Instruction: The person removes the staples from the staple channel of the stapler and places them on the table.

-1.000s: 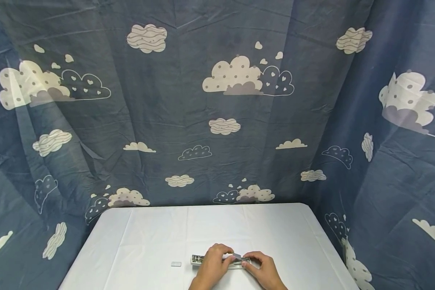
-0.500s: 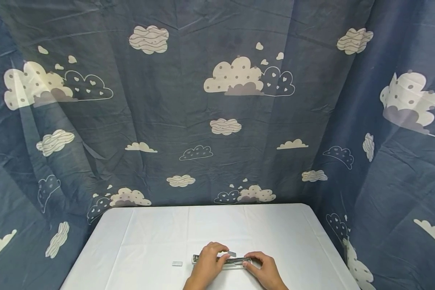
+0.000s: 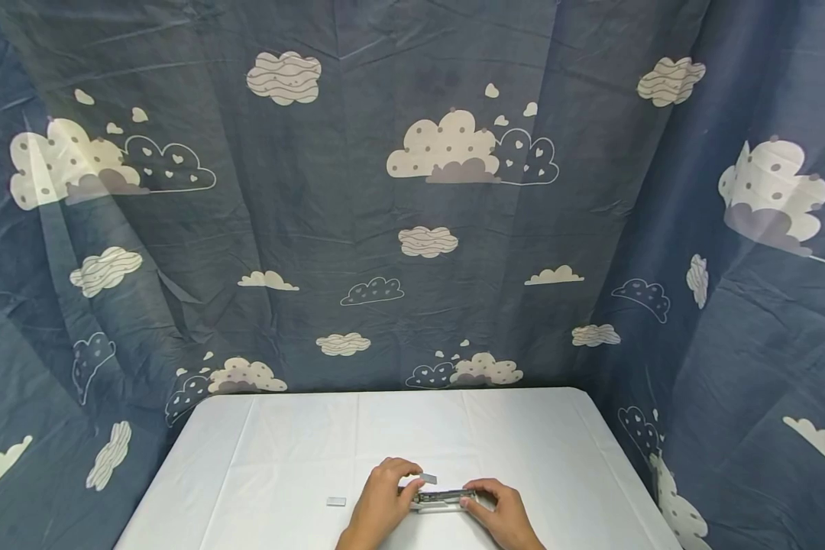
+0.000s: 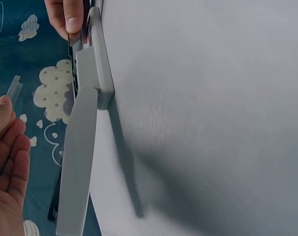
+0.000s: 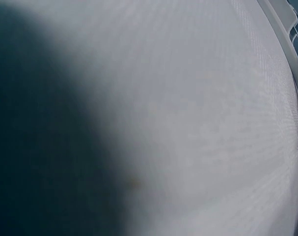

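A light grey stapler (image 3: 442,498) lies on the table with its top swung open; the left wrist view shows its raised cover (image 4: 79,167) from the side. At its right end, my right hand (image 3: 503,513) grips it between thumb and fingers, also seen as fingers (image 4: 71,22) in the left wrist view. My left hand (image 3: 378,500) pinches a short strip of staples (image 4: 14,90) between thumb and index finger, raised apart from the stapler's track. In the head view this hand hides the stapler's left end. The right wrist view catches only the stapler's edge (image 5: 281,37).
Left of the hands, a second small grey strip (image 3: 336,502) lies flat on the white-covered table (image 3: 282,443). A dark blue curtain (image 3: 357,198) with cloud prints hangs behind and at both sides. A dark blur fills the right wrist view's left part.
My left hand has drawn left and slightly up, carrying the staple strip away from the stapler's track. The right hand keeps its hold at the right end.
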